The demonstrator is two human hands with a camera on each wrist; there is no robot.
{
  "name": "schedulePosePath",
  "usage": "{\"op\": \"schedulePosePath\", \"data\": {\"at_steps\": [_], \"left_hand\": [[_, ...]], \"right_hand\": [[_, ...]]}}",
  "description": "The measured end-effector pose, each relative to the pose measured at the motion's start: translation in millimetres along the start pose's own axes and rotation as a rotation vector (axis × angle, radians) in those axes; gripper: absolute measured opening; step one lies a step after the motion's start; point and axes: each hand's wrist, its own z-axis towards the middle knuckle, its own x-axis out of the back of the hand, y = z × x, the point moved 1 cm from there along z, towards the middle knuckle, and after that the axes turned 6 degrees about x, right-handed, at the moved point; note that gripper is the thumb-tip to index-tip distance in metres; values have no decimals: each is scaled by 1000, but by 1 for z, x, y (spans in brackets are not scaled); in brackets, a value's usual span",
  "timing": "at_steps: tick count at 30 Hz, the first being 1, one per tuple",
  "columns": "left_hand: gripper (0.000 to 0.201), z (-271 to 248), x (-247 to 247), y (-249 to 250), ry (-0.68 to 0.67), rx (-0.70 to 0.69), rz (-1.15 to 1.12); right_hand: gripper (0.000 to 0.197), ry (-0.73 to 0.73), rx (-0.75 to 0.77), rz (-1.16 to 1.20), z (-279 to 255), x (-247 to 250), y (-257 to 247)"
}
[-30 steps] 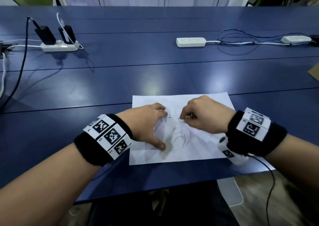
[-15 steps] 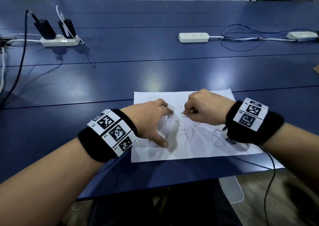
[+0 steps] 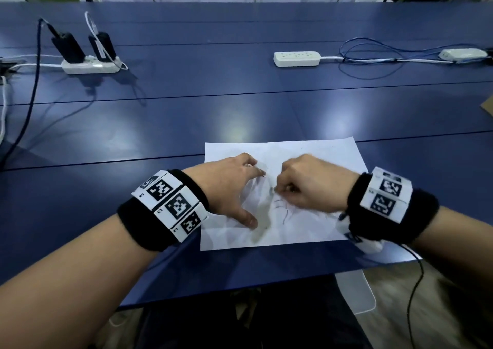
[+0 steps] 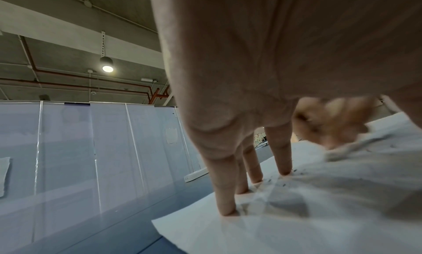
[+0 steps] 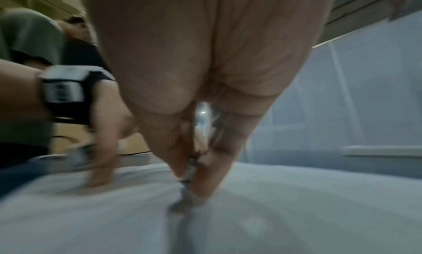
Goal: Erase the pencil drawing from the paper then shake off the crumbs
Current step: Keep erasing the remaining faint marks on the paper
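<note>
A white sheet of paper [image 3: 306, 156] with faint pencil lines [image 3: 284, 210] lies near the front edge of the blue table [image 3: 213, 114]. My left hand [image 3: 234, 188] presses on the sheet's left half with straight, spread fingers [image 4: 224, 191]. My right hand [image 3: 301, 186] is curled, motion-blurred, and pinches a small eraser [image 5: 188, 169] against the paper just right of the left fingertips. The eraser is mostly hidden by the fingers. Dark crumbs [image 4: 283, 184] are scattered on the paper [image 4: 297, 221] by my left fingertips.
A white power strip [image 3: 89, 67] with two black adapters stands at the back left, its cables trailing left. A second power strip [image 3: 297, 58] and blue and white cables [image 3: 373, 60] lie at the back right. The table's front edge runs just below the paper.
My right hand with the eraser moved up the sheet, then back down over the drawing. The left hand stays pressed on the paper.
</note>
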Motion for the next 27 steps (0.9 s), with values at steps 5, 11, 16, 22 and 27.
{"op": "schedulePosePath", "data": {"at_steps": [5,11,16,22,27], "left_hand": [[110,0,0,0,-2,-6,4],[109,-1,2,2,-2,0,22],[108,0,-1,2,-1,-3,11],[108,-2,2,3,-11,9,18],[105,-2,1,4,-39,12,11]], "right_hand": [[22,-90,116,38,-10,-7,-26],[16,8,-7,-65,7,3,1],[19,-161,123,64,-25,-12,-36],[18,34,-94,-51,4,4,8],[15,-107,84,54,-26,-10,-31]]}}
